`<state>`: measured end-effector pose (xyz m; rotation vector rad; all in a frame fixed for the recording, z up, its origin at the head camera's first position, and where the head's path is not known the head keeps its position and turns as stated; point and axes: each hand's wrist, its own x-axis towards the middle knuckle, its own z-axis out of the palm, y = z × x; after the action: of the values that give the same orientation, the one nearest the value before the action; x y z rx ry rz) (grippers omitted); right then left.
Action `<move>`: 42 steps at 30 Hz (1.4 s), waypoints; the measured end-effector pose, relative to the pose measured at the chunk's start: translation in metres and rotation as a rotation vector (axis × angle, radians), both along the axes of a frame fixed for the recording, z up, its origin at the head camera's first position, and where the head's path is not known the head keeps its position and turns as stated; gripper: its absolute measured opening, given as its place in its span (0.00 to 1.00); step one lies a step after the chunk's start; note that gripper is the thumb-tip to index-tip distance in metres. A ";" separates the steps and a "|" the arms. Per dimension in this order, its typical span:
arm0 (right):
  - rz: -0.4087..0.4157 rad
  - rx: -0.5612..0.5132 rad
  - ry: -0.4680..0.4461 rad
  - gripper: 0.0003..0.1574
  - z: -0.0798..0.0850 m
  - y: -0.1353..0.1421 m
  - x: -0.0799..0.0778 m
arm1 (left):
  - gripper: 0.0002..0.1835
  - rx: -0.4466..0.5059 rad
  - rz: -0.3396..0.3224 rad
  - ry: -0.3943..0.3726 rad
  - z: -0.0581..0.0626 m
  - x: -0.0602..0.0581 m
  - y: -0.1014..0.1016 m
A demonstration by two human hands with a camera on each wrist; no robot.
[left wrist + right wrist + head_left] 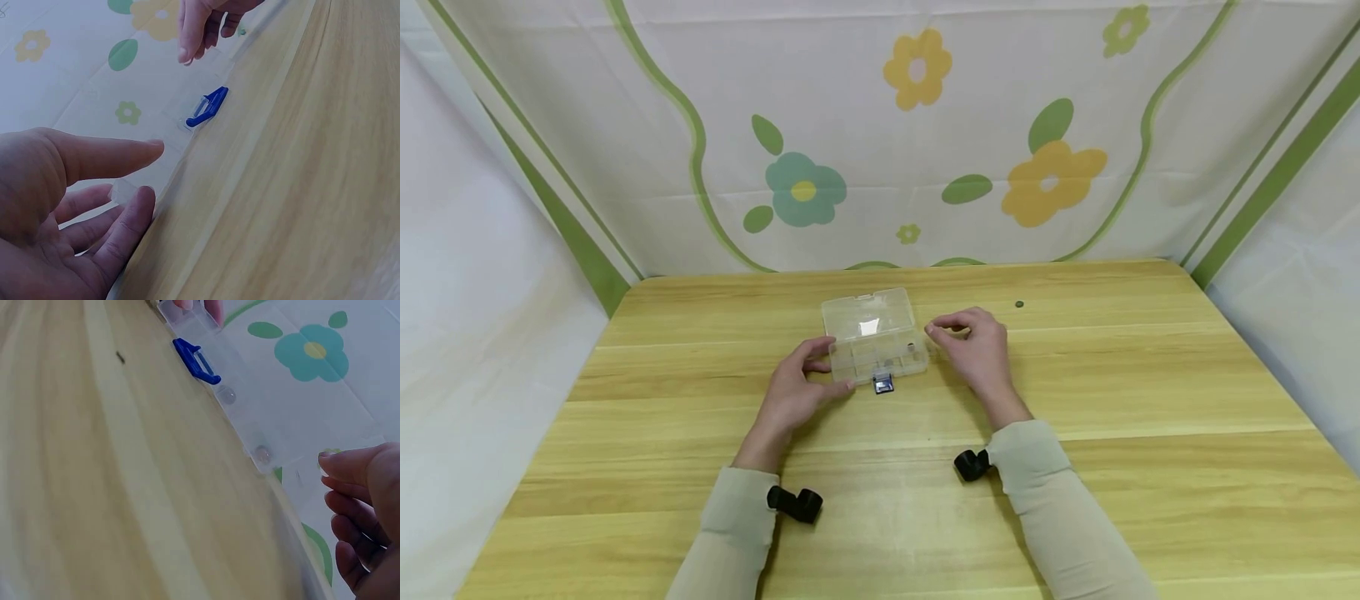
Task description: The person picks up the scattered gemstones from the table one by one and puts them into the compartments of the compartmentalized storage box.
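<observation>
Open clear plastic case (864,356) sat on table (1187,400), probably light, stiff, slick, best held by ends; left hand (795,388) gripped left end, right hand (979,350) thumb-to-finger beside it, contents unclear.

- Centre of the head view: clear plastic rectangular compartment box (865,357) on the yellow wood-grain table (1150,375).
- Behind the compartments: the box's clear plastic rectangular lid (850,315), folded back.
- Front edge: blue plastic clasp (883,384).
- In the box, upper half of the right-wrist view: one small round translucent piece (262,454) at its right end, a second (227,395) near the clasp.
- Left of the box, touching its left end: left hand (797,387).
- Just right of it: right hand (981,350).
- Right of centre, behind the right hand: small dark round disc (1019,304).
- Upper frame, behind the table: white floral fabric backdrop (865,108).
</observation>
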<state>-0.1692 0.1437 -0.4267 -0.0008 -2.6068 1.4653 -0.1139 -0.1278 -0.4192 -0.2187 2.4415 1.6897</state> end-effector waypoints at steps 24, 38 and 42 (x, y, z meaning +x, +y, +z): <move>0.063 -0.015 0.010 0.11 0.003 -0.022 -0.001 | 0.43 -0.007 0.005 0.008 0.002 0.000 0.002; 0.110 0.009 0.046 0.09 0.002 -0.034 0.002 | 0.42 -0.011 0.009 -0.008 0.004 0.002 0.002; 0.130 0.027 0.051 0.09 0.003 -0.038 0.003 | 0.42 -0.020 0.006 0.000 0.005 0.002 0.003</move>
<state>-0.1657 0.1060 -0.4241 0.2097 -2.6292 1.4502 -0.1120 -0.1253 -0.4144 -0.2289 2.4615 1.6680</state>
